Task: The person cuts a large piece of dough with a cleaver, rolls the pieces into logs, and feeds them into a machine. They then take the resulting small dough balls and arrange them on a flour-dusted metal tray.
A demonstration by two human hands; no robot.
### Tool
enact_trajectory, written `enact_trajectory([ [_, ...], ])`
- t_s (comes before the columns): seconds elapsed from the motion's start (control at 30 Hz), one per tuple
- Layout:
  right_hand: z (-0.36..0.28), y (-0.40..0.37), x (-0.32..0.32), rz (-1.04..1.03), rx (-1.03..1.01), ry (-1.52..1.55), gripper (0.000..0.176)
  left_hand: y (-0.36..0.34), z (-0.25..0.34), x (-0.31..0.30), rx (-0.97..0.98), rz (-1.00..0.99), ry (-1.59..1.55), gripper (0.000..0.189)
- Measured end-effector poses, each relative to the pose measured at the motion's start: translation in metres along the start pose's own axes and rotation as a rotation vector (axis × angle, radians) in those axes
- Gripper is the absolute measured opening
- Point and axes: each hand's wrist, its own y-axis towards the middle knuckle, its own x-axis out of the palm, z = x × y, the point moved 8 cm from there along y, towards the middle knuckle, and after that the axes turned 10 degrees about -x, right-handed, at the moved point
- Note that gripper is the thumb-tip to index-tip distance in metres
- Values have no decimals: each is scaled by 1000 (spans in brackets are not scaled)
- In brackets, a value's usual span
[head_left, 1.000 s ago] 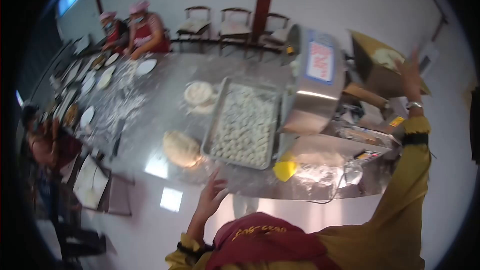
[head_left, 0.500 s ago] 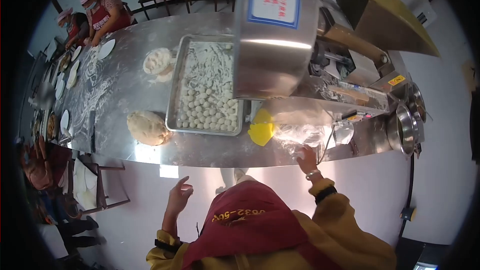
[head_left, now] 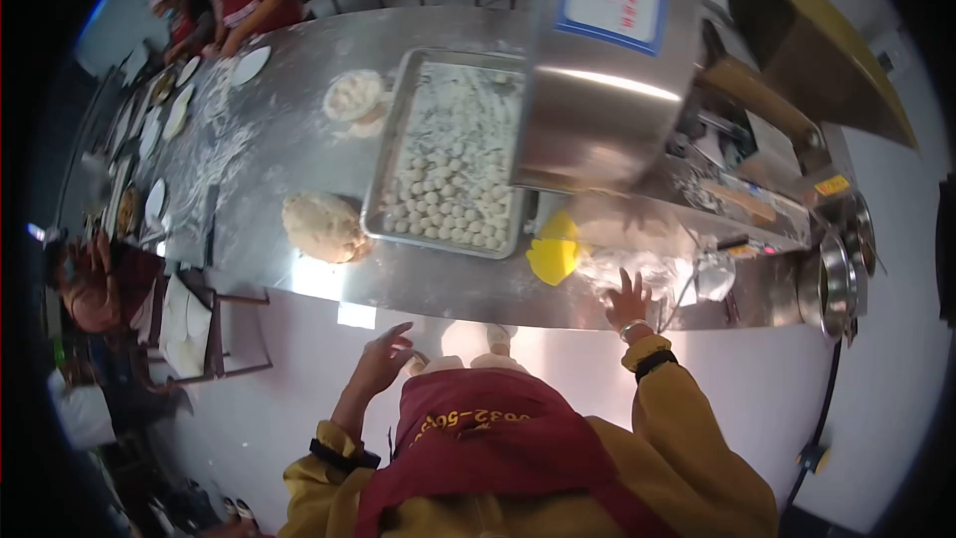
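Observation:
My right hand (head_left: 627, 301) is over the near edge of the steel table, fingers spread and holding nothing, beside a patch of flour (head_left: 637, 267). A yellow scraper (head_left: 554, 249) lies to its left. My left hand (head_left: 384, 357) hangs in front of the table edge, empty, with its fingers apart and slightly bent. Nearest to it on the table are a large lump of dough (head_left: 324, 227) and a metal tray (head_left: 438, 243) with flour and many small round dough balls (head_left: 448, 201). A floured lump (head_left: 355, 95) sits farther back.
A steel machine (head_left: 607, 90) stands right of the tray. Metal bowls (head_left: 835, 284) are at the far right. White plates (head_left: 251, 65) and a long dark tool (head_left: 210, 224) lie on the left. Co-workers (head_left: 254, 0) are behind the table; another person (head_left: 100, 284) is at the left beside a chair (head_left: 189, 329).
The view has shifted, so the table and tray appear farther right. My right hand's fingers are now spread wider over the table edge. My left hand remains empty.

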Motion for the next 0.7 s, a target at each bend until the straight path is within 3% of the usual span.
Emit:
enact_trajectory([
  [0.03,-6,1,3,-86,23,-86,39,-1,0,-3,0,-3,-19,46],
  [0.1,14,16,35,-178,197,28,44,-1,-2,-15,1,-41,-36,46],
  [0.17,14,17,36,17,199,-61,42,-2,-18,-29,29,-61,23,46],
  [0.3,-52,-31,-53,562,84,249,28,-3,-64,-96,52,13,-8,46],
  [0.43,-138,-39,-111,571,199,600,26,-2,-87,-150,74,27,-71,46],
  [0.47,-167,-31,-118,701,-20,865,29,2,-88,-163,110,26,-82,51],
  [0.5,-202,-23,-128,706,-144,1068,34,7,-86,-174,149,15,-92,57],
  [0.53,-245,-17,-149,559,-194,1096,39,13,-81,-183,191,0,-100,63],
  [0.57,-282,-11,-156,542,-229,1478,39,15,-66,-195,245,-6,-146,70],
  [0.67,-368,13,-171,404,-406,1507,34,2,-6,-239,525,110,-147,85],
  [0.7,-396,16,-177,318,-421,1537,33,-6,12,-250,624,185,-79,82],
])
